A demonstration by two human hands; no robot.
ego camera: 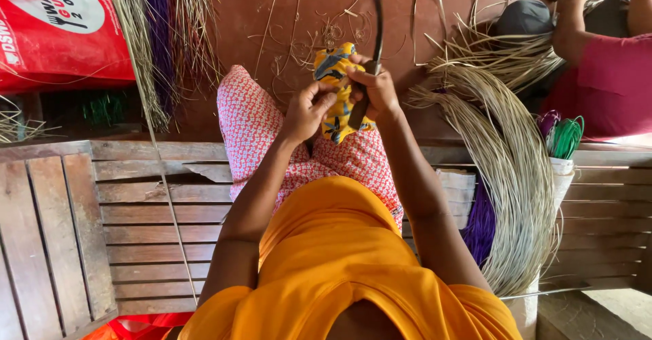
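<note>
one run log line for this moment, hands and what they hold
left hand: on yellow patterned cloth | right hand: gripping curved dark knife | beside: bundle of pale reed strips | seat: wooden slat bench

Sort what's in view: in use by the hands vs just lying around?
In use:
left hand on the yellow patterned cloth
right hand gripping the dark curved knife

Lying about:
pale reed bundle
purple strands
green strands
red sack
wooden slat bench
</note>
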